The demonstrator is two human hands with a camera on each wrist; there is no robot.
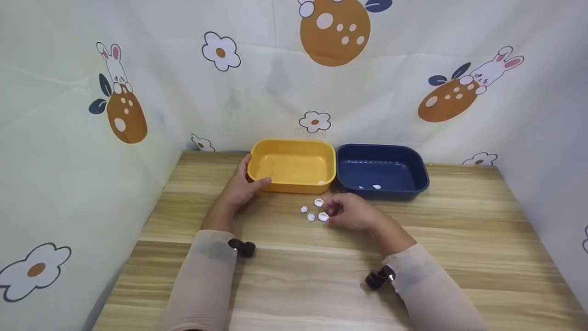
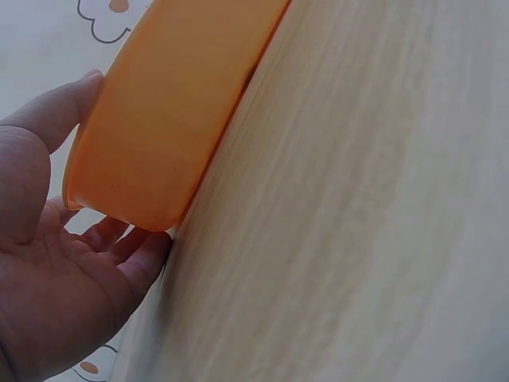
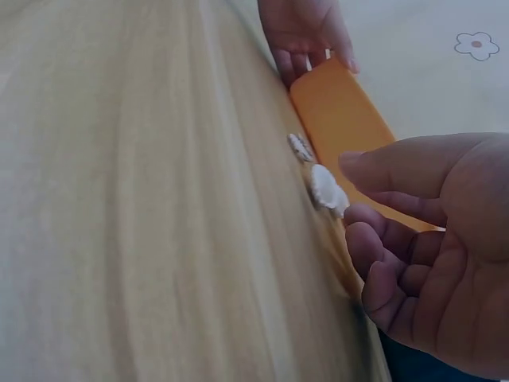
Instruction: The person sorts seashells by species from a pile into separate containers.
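Observation:
My left hand (image 1: 243,186) grips the left end of a yellow plastic bin (image 1: 291,187), thumb at the front rim and fingers round the outer side. In the left wrist view its fingertips reach under the bin's corner, close to the tabletop. Several small white seashells (image 1: 323,216) lie on the table in front of the bin. Beside them is my right hand (image 1: 351,211), its fingertips right at the nearest shell. The right wrist view shows a gap between thumb and bent fingers, with a ridged white shell (image 3: 324,187) just beyond the tips.
A dark blue bin (image 1: 383,193) stands against the yellow one's right side, with small white pieces (image 1: 377,186) inside. Another white bit (image 1: 321,182) lies in the yellow bin. Behind the wooden table (image 1: 294,276) hangs a printed cloth (image 1: 271,92).

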